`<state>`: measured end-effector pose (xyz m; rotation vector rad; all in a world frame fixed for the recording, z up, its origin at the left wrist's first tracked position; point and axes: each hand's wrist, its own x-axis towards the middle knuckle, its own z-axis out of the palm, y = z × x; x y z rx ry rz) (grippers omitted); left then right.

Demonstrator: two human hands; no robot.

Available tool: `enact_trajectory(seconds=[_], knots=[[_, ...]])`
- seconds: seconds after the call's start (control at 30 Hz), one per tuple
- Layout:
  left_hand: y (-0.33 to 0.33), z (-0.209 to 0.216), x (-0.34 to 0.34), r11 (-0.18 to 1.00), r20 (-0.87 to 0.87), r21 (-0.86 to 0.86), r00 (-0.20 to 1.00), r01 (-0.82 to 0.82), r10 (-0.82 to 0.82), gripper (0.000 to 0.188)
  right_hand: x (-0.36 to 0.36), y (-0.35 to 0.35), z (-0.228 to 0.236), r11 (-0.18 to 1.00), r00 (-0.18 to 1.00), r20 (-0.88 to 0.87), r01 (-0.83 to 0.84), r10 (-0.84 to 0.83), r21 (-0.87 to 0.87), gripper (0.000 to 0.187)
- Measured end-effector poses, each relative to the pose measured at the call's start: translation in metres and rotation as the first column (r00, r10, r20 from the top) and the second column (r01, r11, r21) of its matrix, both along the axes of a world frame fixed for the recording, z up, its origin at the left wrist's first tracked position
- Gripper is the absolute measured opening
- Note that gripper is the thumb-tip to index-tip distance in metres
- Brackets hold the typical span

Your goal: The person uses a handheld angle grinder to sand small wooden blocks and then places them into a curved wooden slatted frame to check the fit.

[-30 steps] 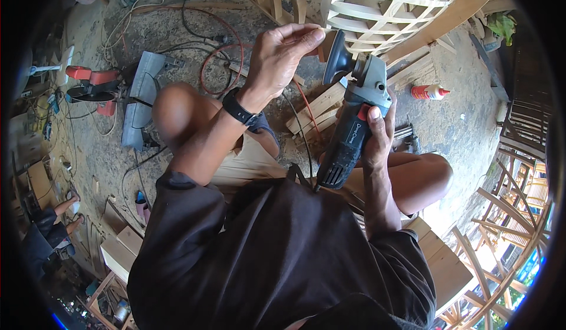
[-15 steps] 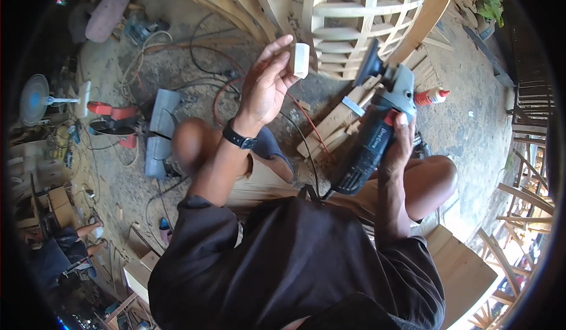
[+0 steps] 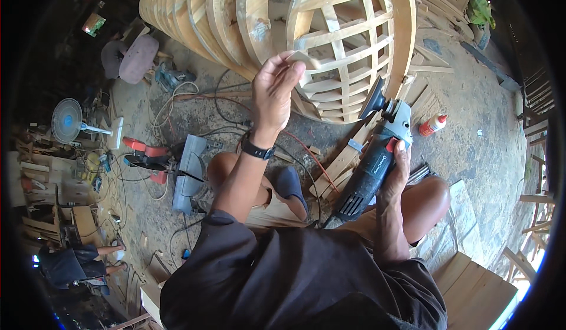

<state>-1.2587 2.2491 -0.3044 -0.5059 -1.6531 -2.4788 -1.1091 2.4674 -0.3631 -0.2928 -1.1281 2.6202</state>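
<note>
My right hand [image 3: 396, 173] grips the dark body of an angle grinder [image 3: 372, 163], its disc end pointing up and away over my right knee. My left hand [image 3: 275, 88] is raised in front of me, a black watch on its wrist, and pinches a small pale sanding piece [image 3: 304, 59] between thumb and fingers. Behind that hand stands a curved wooden lattice frame [image 3: 348, 41]. The grinder's cord runs down between my legs.
Several arched wooden frames [image 3: 194, 17] lean at the back. A circular saw [image 3: 188, 171], an orange tool [image 3: 144, 153] and cables lie on the dirt floor to the left. A glue bottle [image 3: 432, 125] lies right. A fan [image 3: 66, 120] and another person [image 3: 76, 262] are far left.
My left hand has left the grinder's head and lifted up and away, holding the small pale piece. The view has tilted up, showing more of the wooden frames.
</note>
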Motion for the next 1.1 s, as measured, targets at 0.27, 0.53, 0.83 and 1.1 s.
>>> enact_trajectory(seconds=[0.27,0.53,0.83,1.1], knots=[[0.050,-0.018,-0.033,0.818,-0.425,-0.458,0.894,-0.348,0.142,0.007,-0.011,0.032,0.005,0.990,0.985,-0.102,0.138,-0.140,-0.025,0.053],[0.042,-0.229,0.048,0.597,0.091,-0.801,0.995,0.052,0.035,0.020,0.049,0.131,0.027,0.948,0.948,-0.062,0.307,-0.313,-0.088,0.079],[0.164,-0.337,0.064,0.279,0.268,-0.869,0.863,0.409,-0.429,0.028,0.108,0.202,0.006,0.849,0.846,-0.126,0.490,-0.518,-0.199,0.075],[0.255,-0.405,0.097,-0.246,0.348,-0.933,0.486,0.263,-0.802,0.038,0.157,0.216,0.012,0.724,0.738,-0.133,0.582,-0.662,-0.371,0.066]])
